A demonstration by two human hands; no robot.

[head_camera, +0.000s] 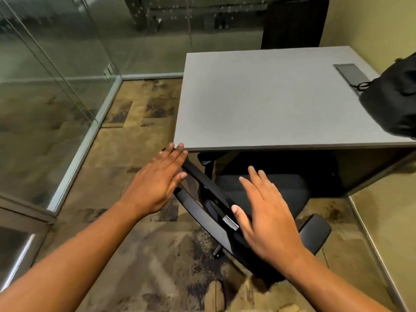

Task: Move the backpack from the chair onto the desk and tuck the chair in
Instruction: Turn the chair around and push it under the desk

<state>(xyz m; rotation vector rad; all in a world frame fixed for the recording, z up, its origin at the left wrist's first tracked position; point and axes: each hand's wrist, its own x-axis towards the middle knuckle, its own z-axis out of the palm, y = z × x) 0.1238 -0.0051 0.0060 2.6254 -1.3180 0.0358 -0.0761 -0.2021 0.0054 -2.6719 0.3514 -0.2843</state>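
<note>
A black backpack [391, 97] rests on the right side of the grey desk [265, 102], partly cut off by the frame edge. The black office chair [290, 190] stands at the desk's near edge, its seat partly under the desktop and its backrest toward me. My left hand [157, 183] hovers open, fingers together, by the backrest's top left corner, just below the desk's near-left corner. My right hand [265, 217] is open and flat over the backrest's top edge. Neither hand holds anything; whether they touch the chair I cannot tell.
A glass wall [51, 86] runs along the left with a metal floor rail. A second black chair [295, 23] stands behind the desk. A cable hatch [351, 72] is set into the desktop. A beige wall closes the right side. Patterned carpet covers the floor.
</note>
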